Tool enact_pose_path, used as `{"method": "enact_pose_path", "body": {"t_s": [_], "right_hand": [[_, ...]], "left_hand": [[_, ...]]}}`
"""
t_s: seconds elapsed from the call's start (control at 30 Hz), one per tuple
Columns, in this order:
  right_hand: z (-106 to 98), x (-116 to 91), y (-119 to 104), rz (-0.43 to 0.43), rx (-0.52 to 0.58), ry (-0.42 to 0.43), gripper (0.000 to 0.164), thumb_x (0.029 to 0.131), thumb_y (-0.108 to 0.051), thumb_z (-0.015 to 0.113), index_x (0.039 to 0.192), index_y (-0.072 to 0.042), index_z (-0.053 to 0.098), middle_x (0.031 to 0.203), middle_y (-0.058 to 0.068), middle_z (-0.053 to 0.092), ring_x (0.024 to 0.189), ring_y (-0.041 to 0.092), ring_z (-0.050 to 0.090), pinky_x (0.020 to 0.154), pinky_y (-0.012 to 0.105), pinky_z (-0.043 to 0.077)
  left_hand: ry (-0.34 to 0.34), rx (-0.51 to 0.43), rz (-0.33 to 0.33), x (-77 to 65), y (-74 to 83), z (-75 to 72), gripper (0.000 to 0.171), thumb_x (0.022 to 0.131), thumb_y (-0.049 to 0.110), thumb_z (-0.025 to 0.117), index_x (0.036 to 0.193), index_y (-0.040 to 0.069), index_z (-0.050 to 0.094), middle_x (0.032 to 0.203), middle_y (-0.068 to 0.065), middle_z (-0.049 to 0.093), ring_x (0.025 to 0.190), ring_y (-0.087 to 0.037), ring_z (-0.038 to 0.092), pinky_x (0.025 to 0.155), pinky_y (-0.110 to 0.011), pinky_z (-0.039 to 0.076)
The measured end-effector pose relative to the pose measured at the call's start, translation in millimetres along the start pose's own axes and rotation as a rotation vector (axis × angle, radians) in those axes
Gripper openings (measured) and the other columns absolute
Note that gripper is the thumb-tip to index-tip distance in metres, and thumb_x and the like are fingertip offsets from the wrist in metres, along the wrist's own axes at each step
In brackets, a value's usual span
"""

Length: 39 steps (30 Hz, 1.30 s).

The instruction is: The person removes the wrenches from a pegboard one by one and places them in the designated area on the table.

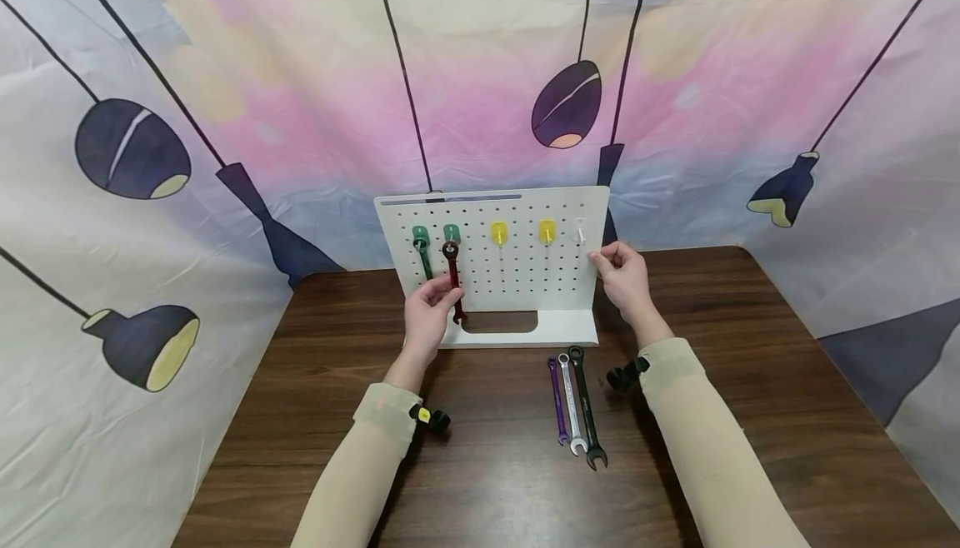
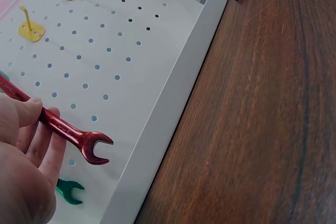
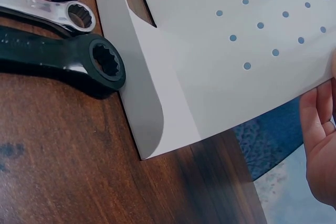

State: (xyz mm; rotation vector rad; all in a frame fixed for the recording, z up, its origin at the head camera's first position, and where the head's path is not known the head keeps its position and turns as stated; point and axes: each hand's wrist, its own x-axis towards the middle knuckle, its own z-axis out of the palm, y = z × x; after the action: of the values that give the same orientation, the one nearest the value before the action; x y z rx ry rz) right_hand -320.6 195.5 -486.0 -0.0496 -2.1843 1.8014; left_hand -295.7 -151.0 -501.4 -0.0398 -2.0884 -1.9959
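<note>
Pinching the red wrench [image 1: 453, 271] between thumb and fingers, the left hand [image 1: 427, 321] holds it near upright, forked end down; its ring end is at the 2nd green hook [image 1: 452, 231] from the left, but I cannot tell whether it has caught. The right hand [image 1: 627, 283] pinches the right edge of the white board [image 1: 480, 269]. Hanging the wrenches looks less than half done: 1 green wrench [image 1: 426, 263] appears hung on the leftmost hook, the red wrench is at its place, and 3 more are left, matching the 2 yellow hooks [image 1: 498, 233] and 1 clear hook [image 1: 580, 232], all bare. Those 3, a purple wrench [image 1: 558, 405], a silver wrench [image 1: 572, 405] and a black wrench [image 1: 586, 408], lie side by side in front of the board's front right corner. The board stands by the far edge of the dark wood-grain desk [image 1: 480, 473], nearer its far left corner. Beyond that edge hangs a pastel cloth [image 1: 495, 115] printed with lamps.
</note>
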Motion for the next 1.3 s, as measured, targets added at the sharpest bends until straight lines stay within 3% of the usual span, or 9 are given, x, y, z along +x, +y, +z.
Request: {"method": "enact_pose_path", "body": {"t_s": [0.17,0.47,1.13,1.3], "right_hand": [[0.0,-0.9,-1.3,-0.004,-0.001,-0.004,0.021,0.105,-0.02,0.073,0.1,-0.002,0.063,0.09,0.004,0.058,0.085,0.018,0.054,0.066,0.021,0.051],[0.4,-4.6,-2.1,0.003,-0.01,-0.021,0.022,0.106,-0.021,0.072,0.102,-0.002,0.062,0.094,0.006,0.058,0.086,0.019,0.054,0.067,0.021,0.051],[-1.0,-4.1,-5.1,0.012,-0.023,-0.009,0.022,0.106,-0.021,0.071,0.1,-0.002,0.061,0.093,0.006,0.058,0.086,0.018,0.055,0.069,0.024,0.053],[-0.6,-4.4,-4.4,0.007,-0.037,-0.01,0.023,0.107,-0.021,0.071,0.102,-0.001,0.062,0.092,0.007,0.059,0.085,0.02,0.055,0.067,0.022,0.051]], "left_hand": [[-0.009,0.021,0.018,-2.0,2.7,-5.7,0.024,0.096,0.003,0.081,0.119,-0.001,0.078,0.108,-0.012,0.076,0.093,-0.014,0.071,0.08,-0.023,0.058],[-0.043,0.015,-0.013,-12.9,12.0,-13.3,0.027,0.096,-0.002,0.078,0.122,-0.003,0.076,0.105,-0.012,0.075,0.088,-0.012,0.072,0.081,-0.022,0.06],[-0.072,-0.022,-0.011,-24.0,28.8,-16.0,0.025,0.095,-0.007,0.076,0.12,-0.007,0.074,0.1,-0.006,0.075,0.081,-0.009,0.075,0.08,-0.023,0.062],[-0.069,-0.028,-0.013,-23.2,31.9,-15.9,0.025,0.095,-0.007,0.076,0.12,-0.008,0.074,0.101,-0.011,0.076,0.081,-0.009,0.075,0.08,-0.023,0.063]]}}
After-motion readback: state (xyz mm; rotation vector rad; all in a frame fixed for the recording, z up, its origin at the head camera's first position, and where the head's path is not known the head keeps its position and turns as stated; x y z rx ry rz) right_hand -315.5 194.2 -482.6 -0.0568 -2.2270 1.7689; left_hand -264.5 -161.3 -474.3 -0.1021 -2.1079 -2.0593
